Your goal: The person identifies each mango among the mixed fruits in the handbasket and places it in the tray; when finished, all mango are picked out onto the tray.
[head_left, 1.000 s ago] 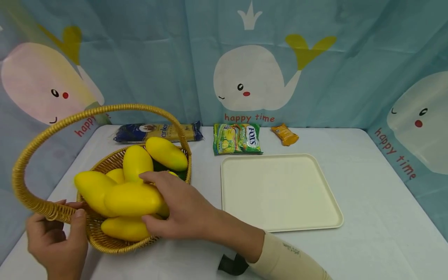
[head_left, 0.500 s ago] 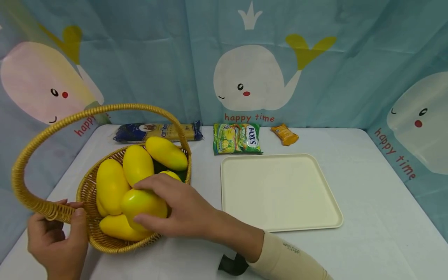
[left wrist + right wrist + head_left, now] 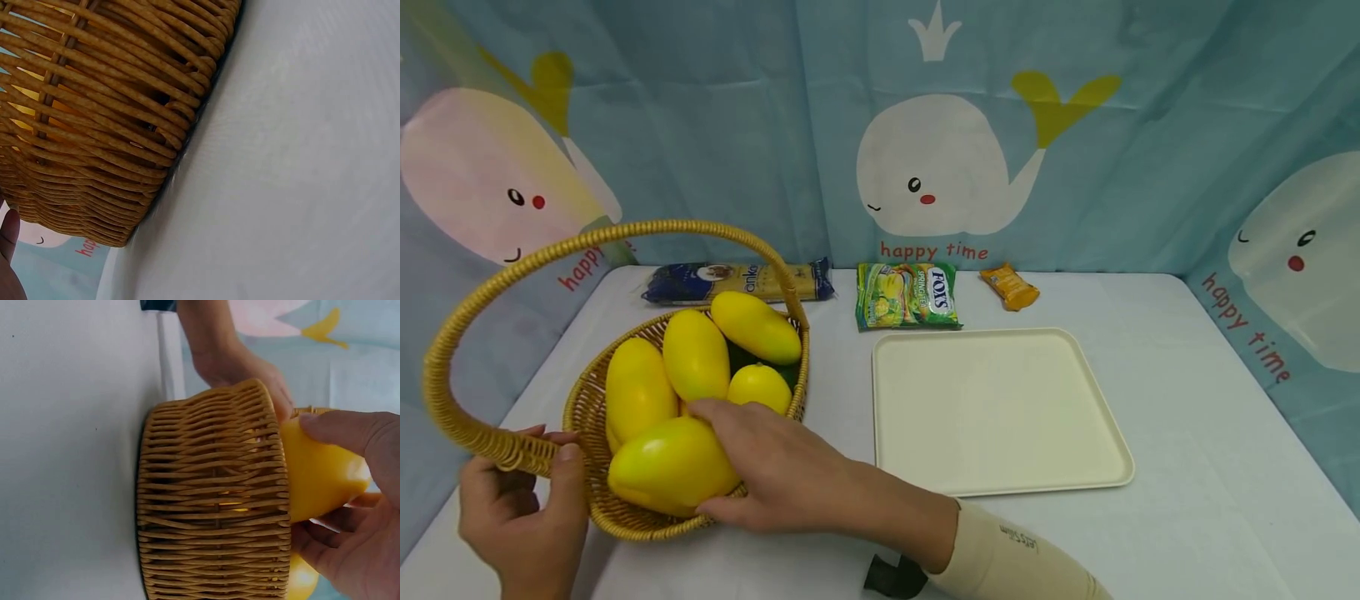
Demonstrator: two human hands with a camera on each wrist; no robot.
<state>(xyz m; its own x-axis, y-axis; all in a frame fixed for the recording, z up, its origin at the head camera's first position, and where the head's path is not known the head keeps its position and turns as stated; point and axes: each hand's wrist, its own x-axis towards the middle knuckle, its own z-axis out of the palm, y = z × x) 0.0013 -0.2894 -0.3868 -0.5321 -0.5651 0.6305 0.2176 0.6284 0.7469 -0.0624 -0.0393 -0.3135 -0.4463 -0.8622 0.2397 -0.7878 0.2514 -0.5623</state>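
Note:
A wicker basket (image 3: pixel 212 500) with a tall arched handle (image 3: pixel 688 227) stands at the left in the head view, filled with yellow mangoes. My left hand (image 3: pixel 527 517) grips the handle's base at the basket's left side. With thumb and fingers, my right hand (image 3: pixel 786 471) holds a large yellow mango (image 3: pixel 672 468) at the basket's near side; the right wrist view shows the thumb on this mango (image 3: pixel 322 469). Behind it lie further mangoes (image 3: pixel 696 354) and a rounder yellow fruit (image 3: pixel 760 386). Something dark green shows beneath them. Only the left hand's edge (image 3: pixel 9 256) shows in the left wrist view.
A cream tray (image 3: pixel 1000 408) lies right of the basket. Along the back are a blue-and-yellow packet (image 3: pixel 737 283), a green Fox's candy bag (image 3: pixel 907 297) and a small orange packet (image 3: pixel 1010 287). A whale-print curtain (image 3: pixel 737 125) borders the white table (image 3: pixel 1195 417).
My right hand has turned the mango and brought it down to the basket's near side. A mango at the left now lies more lengthwise. My left hand has stayed on the handle.

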